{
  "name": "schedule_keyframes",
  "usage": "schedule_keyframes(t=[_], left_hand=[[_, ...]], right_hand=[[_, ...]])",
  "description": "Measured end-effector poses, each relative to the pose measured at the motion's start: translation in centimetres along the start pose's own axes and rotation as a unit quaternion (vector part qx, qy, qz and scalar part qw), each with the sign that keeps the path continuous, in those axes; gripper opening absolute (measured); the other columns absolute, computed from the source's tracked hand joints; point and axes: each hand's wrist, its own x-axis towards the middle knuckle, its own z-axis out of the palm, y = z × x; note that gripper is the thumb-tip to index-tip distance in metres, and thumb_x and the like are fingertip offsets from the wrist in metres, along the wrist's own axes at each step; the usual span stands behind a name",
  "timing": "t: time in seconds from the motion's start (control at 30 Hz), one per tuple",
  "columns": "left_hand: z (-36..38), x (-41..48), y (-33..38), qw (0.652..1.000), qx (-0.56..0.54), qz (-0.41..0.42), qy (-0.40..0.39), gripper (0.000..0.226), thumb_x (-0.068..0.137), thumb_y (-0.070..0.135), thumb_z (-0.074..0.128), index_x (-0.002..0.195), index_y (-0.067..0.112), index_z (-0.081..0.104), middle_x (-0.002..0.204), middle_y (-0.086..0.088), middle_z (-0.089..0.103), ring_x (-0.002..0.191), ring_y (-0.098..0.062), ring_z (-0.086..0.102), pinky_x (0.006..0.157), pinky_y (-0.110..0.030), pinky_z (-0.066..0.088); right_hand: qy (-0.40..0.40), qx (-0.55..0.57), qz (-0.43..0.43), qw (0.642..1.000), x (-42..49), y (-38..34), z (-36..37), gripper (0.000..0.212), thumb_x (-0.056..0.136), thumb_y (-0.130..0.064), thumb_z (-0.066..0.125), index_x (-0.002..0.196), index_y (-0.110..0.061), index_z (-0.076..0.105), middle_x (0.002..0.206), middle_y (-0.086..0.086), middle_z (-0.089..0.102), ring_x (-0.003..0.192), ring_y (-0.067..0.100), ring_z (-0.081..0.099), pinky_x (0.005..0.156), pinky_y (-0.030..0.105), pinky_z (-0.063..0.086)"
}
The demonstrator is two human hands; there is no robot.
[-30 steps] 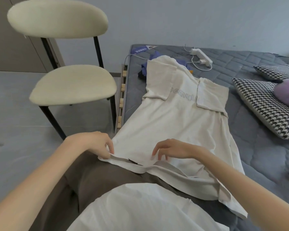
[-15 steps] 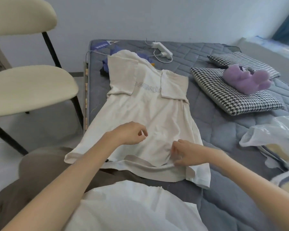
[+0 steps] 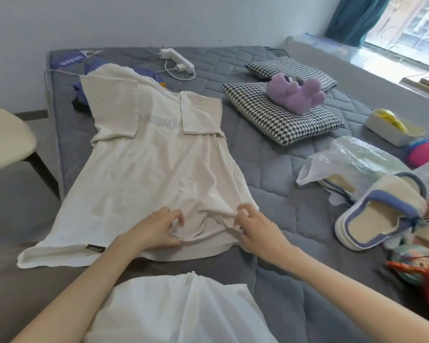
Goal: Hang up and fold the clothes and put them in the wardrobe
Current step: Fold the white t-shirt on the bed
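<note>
T-shirt: lies flat on bed, both sleeves folded inward, body unfolded. Left hand and right hand each pinch bunched cloth near the hem. Likely outstanding: folding the body and storing it; wardrobe not in view.

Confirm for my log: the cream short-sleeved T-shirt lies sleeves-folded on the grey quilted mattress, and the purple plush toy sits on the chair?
No: the head view shows the purple plush toy on the black-and-white houndstooth pillow, not the chair. The T-shirt claim holds.
</note>
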Motion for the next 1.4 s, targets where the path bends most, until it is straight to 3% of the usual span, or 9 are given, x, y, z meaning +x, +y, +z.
schedule_keyframes(t=[0.17,0.33,0.53,0.7,0.8,0.93,1.03,1.17,1.4], left_hand=[[-0.2,-0.2,-0.1,0.997,-0.074,0.005,-0.003,0.038,0.081,0.017,0.061,0.113,0.036,0.055,0.076,0.008,0.057,0.067,-0.004,0.050,0.066,-0.015,0.040],[-0.5,-0.3,0.7,0.989,-0.140,0.039,-0.037,0.064,0.068,0.008,0.060,0.115,0.052,0.057,0.071,0.005,0.054,0.056,-0.002,0.047,0.061,-0.011,0.039],[-0.3,0.2,2.0,0.973,-0.166,0.037,-0.157,0.062,0.074,0.000,0.060,0.116,0.045,0.063,0.070,0.003,0.046,0.052,-0.007,0.041,0.052,-0.019,0.041],[0.6,-0.2,2.0,0.967,-0.168,-0.003,-0.193,0.051,0.077,0.013,0.064,0.120,0.042,0.059,0.077,-0.002,0.054,0.052,-0.011,0.048,0.054,-0.021,0.045],[0.1,0.0,1.4,0.980,-0.161,-0.013,-0.113,0.030,0.081,0.039,0.070,0.110,0.042,0.063,0.076,-0.001,0.055,0.058,-0.010,0.049,0.062,-0.021,0.045],[-1.7,0.9,-0.5,0.984,-0.159,-0.033,0.078,0.008,0.090,0.040,0.061,0.097,0.041,0.065,0.084,0.004,0.060,0.072,-0.010,0.055,0.066,-0.017,0.043],[-2.8,1.4,-2.2,0.986,-0.085,-0.055,0.135,0.020,0.094,0.037,0.053,0.112,0.044,0.057,0.110,0.006,0.055,0.106,-0.018,0.053,0.086,-0.028,0.045],[-2.9,1.4,-4.8,0.984,0.042,-0.171,0.027,0.059,0.097,0.049,0.039,0.149,0.045,0.011,0.158,-0.004,0.009,0.145,-0.033,0.006,0.114,-0.051,0.019],[-2.5,-1.8,-7.8,0.930,0.074,-0.341,-0.119,0.084,0.092,0.069,0.027,0.138,0.037,-0.036,0.146,-0.021,-0.042,0.139,-0.047,-0.024,0.115,-0.054,-0.007]], right_hand=[[0.125,0.219,0.119,0.960,0.4,1.8,-2.2,0.031,0.079,0.008,0.046,0.078,-0.022,0.055,0.084,-0.010,0.058,0.076,0.006,0.053,0.063,0.016,0.038],[0.203,0.205,0.145,0.946,-1.2,4.0,-4.1,0.038,0.068,0.020,0.046,0.057,-0.016,0.054,0.071,-0.002,0.055,0.071,0.017,0.047,0.062,0.024,0.037],[-0.026,-0.081,0.207,0.975,-3.2,5.4,-2.8,0.032,0.081,0.005,0.046,0.066,-0.023,0.049,0.085,-0.010,0.054,0.092,0.017,0.043,0.058,0.026,0.033],[-0.152,-0.208,0.204,0.944,-1.8,4.3,-2.0,0.027,0.094,-0.007,0.042,0.110,-0.019,0.059,0.118,-0.001,0.053,0.115,0.023,0.044,0.082,0.031,0.035],[-0.180,-0.239,0.188,0.936,-0.8,3.2,-2.6,0.030,0.091,-0.011,0.043,0.120,-0.014,0.053,0.124,0.004,0.049,0.118,0.026,0.040,0.088,0.035,0.033],[-0.060,-0.186,0.109,0.975,0.7,0.5,-3.0,0.032,0.081,-0.011,0.048,0.113,-0.017,0.048,0.120,0.002,0.049,0.112,0.025,0.040,0.081,0.033,0.031],[0.010,-0.092,0.019,0.996,2.4,-1.0,-2.3,0.043,0.090,-0.019,0.045,0.132,-0.026,0.043,0.142,-0.004,0.039,0.130,0.023,0.033,0.106,0.035,0.027],[-0.083,-0.065,-0.027,0.994,4.7,-1.7,-0.3,0.052,0.103,-0.039,0.032,0.151,-0.040,0.012,0.162,-0.005,0.000,0.149,0.026,-0.001,0.118,0.053,0.003],[-0.094,-0.067,0.039,0.993,5.3,0.8,2.9,0.053,0.100,-0.057,0.015,0.148,-0.051,-0.006,0.160,-0.012,-0.015,0.147,0.028,-0.018,0.118,0.050,-0.011]])
